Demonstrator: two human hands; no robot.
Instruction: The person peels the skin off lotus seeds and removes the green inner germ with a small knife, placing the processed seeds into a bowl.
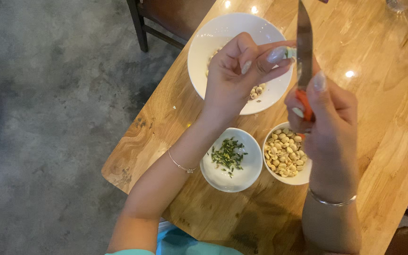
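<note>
My left hand (239, 71) pinches a small pale seed (290, 52) between thumb and fingertips, held over the large white bowl (213, 35). My right hand (324, 111) grips a knife by its orange handle (304, 105), and the blade (303, 42) points away from me, its edge touching the seed. Below the hands stand two small white bowls: one (251, 165) with green slivers (227, 155), one (302, 178) filled with pale seeds (284, 153). A few seeds (257, 91) lie in the large bowl, mostly hidden by my left hand.
Everything sits on a wooden table (383, 118) whose near-left corner (114, 170) juts over a grey concrete floor (48, 118). A dark wooden chair (166, 19) stands at the table's far side. A glass (400, 4) shows at the top right edge.
</note>
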